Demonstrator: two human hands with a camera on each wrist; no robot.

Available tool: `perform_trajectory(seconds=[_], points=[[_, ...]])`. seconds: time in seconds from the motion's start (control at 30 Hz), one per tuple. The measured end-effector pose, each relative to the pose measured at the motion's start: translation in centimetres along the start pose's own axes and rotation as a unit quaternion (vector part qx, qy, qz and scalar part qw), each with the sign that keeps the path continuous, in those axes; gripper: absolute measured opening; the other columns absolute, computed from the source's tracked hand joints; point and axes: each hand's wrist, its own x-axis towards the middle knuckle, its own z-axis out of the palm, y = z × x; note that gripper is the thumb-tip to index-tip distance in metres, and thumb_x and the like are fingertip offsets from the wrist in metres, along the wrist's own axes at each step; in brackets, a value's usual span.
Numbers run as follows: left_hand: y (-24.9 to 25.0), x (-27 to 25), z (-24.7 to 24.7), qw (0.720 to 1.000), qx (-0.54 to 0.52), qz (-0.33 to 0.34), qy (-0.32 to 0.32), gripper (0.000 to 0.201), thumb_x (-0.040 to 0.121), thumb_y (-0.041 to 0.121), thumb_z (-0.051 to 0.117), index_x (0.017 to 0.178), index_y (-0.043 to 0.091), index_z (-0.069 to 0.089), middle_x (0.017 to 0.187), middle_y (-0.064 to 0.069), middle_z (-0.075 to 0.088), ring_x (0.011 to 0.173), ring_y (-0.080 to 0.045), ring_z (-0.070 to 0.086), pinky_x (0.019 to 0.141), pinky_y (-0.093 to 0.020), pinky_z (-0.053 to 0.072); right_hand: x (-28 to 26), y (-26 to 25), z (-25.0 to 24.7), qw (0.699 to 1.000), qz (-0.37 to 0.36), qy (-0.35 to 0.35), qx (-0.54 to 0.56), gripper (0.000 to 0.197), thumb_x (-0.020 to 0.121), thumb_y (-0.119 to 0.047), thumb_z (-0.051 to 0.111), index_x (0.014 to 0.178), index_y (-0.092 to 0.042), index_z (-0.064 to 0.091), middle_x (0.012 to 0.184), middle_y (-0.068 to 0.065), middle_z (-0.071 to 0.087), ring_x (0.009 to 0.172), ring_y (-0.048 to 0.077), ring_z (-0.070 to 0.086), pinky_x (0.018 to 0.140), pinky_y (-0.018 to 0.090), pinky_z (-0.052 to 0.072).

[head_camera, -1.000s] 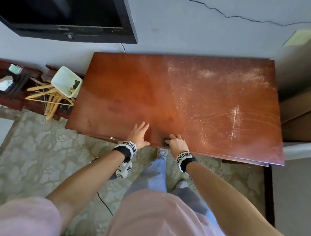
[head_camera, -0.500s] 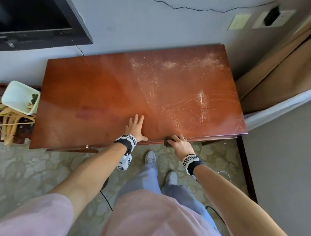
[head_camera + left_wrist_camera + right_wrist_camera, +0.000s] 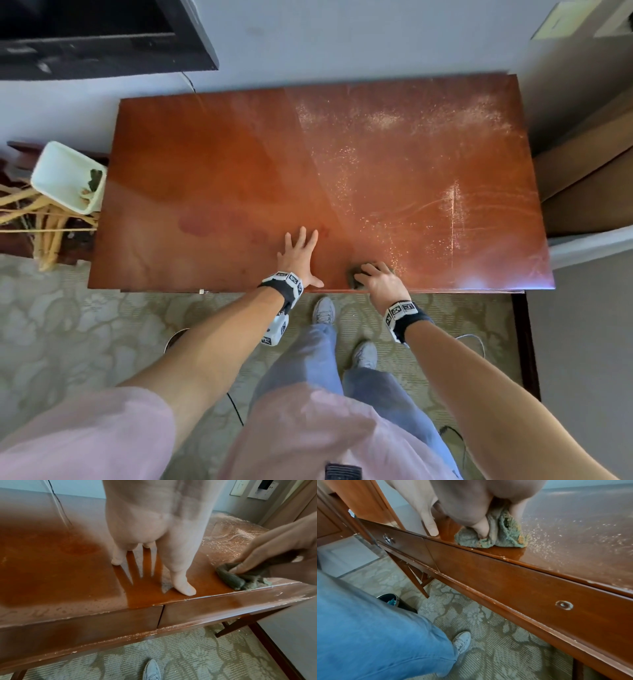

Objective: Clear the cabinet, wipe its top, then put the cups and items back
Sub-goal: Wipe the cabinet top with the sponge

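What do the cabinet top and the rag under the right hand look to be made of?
Cabinet top: reddish-brown wood or veneer with a glossy varnish, judging by reflections, chipped pale front edge and dusty specks. Rag: soft looped fabric, probably terry cloth, grey-green, bunched under the right hand.

Head view looks steeply down from above onto cabinet top (image 3: 239, 178). Left wrist view sits low at near edge, facing far and right. Right wrist view, probably lower, faces left along drawer fronts (image 3: 513, 577). All share cloth (image 3: 240, 580) at near edge.
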Motion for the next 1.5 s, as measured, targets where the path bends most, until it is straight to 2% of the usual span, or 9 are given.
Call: perform_trajectory(seconds=[0.27,0.53,0.7,0.8,0.9,1.03,1.23,1.4,1.5], points=[[0.0,0.2,0.3,1.000,-0.018,0.002,0.007,0.139,0.067,0.043,0.094,0.163,0.032,-0.006,0.170,0.003,-0.017,0.156,-0.040,-0.012,0.118,-0.071,0.020,4.3,1.0,-0.6,0.997,-0.015,0.060,0.036,0.052,0.083,0.015,0.053,0.125,-0.010,0.068,0.135,0.010,0.057,0.127,0.040,0.044,0.086,0.054,0.056],[-0.2,0.2,0.4,1.000,-0.022,-0.002,0.014,0.141,0.065,0.042,0.095,0.163,0.034,-0.006,0.171,0.004,-0.014,0.156,-0.039,-0.010,0.118,-0.070,0.020,10.3,-0.3,-4.4,0.993,0.004,0.092,0.067,0.024,0.095,-0.003,0.056,0.114,-0.006,0.071,0.121,0.011,0.059,0.122,0.041,0.045,0.084,0.054,0.054],[-0.1,-0.1,0.2,1.000,-0.019,-0.006,0.006,0.139,0.067,0.042,0.094,0.163,0.033,-0.006,0.170,0.004,-0.017,0.156,-0.039,-0.012,0.119,-0.070,0.019,7.1,-0.7,-1.7,0.995,0.005,0.086,0.055,0.026,0.092,-0.002,0.060,0.115,-0.009,0.071,0.121,0.011,0.059,0.122,0.041,0.046,0.088,0.059,0.053],[-0.2,-0.2,0.1,1.000,-0.020,-0.006,0.006,0.139,0.068,0.042,0.094,0.163,0.033,-0.006,0.170,0.005,-0.018,0.156,-0.039,-0.012,0.119,-0.070,0.019,2.9,-0.3,1.0,0.994,-0.009,0.092,0.057,0.045,0.078,0.016,0.060,0.116,-0.006,0.071,0.122,0.014,0.061,0.117,0.043,0.050,0.073,0.055,0.058],[-0.2,-0.2,0.1,1.000,-0.023,-0.005,0.007,0.139,0.067,0.042,0.095,0.163,0.033,-0.005,0.170,0.005,-0.017,0.156,-0.039,-0.011,0.119,-0.070,0.019,-0.6,0.3,3.1,0.995,-0.006,0.088,0.055,0.054,0.070,0.019,0.064,0.117,-0.007,0.072,0.123,0.013,0.062,0.117,0.043,0.053,0.063,0.051,0.060],[-0.1,-0.3,0.0,1.000,-0.018,-0.002,0.011,0.140,0.066,0.042,0.095,0.163,0.034,-0.005,0.171,0.006,-0.016,0.156,-0.039,-0.011,0.118,-0.070,0.020,-2.3,1.1,4.0,0.997,0.002,0.062,0.039,0.057,0.071,0.017,0.068,0.121,-0.009,0.071,0.132,0.013,0.061,0.124,0.042,0.052,0.069,0.053,0.061],[-0.1,-0.2,-0.1,1.000,-0.001,0.004,0.006,0.141,0.065,0.048,0.094,0.163,0.033,-0.006,0.171,0.004,-0.015,0.156,-0.040,-0.009,0.117,-0.070,0.024,-0.1,0.7,1.9,0.997,0.014,0.058,0.049,0.055,0.076,0.017,0.056,0.124,-0.007,0.068,0.132,0.013,0.058,0.125,0.042,0.048,0.073,0.052,0.060],[-1.0,0.4,-0.7,0.999,0.034,0.029,0.026,0.135,0.065,0.060,0.089,0.163,0.030,0.002,0.172,0.002,-0.004,0.156,-0.040,0.008,0.112,-0.058,0.041,4.3,1.1,-1.2,0.996,-0.015,0.074,0.041,0.051,0.077,0.017,0.058,0.122,-0.006,0.069,0.132,0.014,0.058,0.123,0.044,0.047,0.079,0.056,0.057],[-2.2,1.4,-2.6,0.991,0.060,0.042,0.113,0.130,0.064,0.067,0.086,0.163,0.024,0.013,0.172,-0.002,0.007,0.149,-0.031,0.031,0.107,-0.048,0.048,7.5,1.3,-3.0,0.993,-0.025,0.102,0.051,0.047,0.077,0.017,0.057,0.116,-0.005,0.071,0.127,0.016,0.061,0.121,0.045,0.049,0.079,0.057,0.056]])
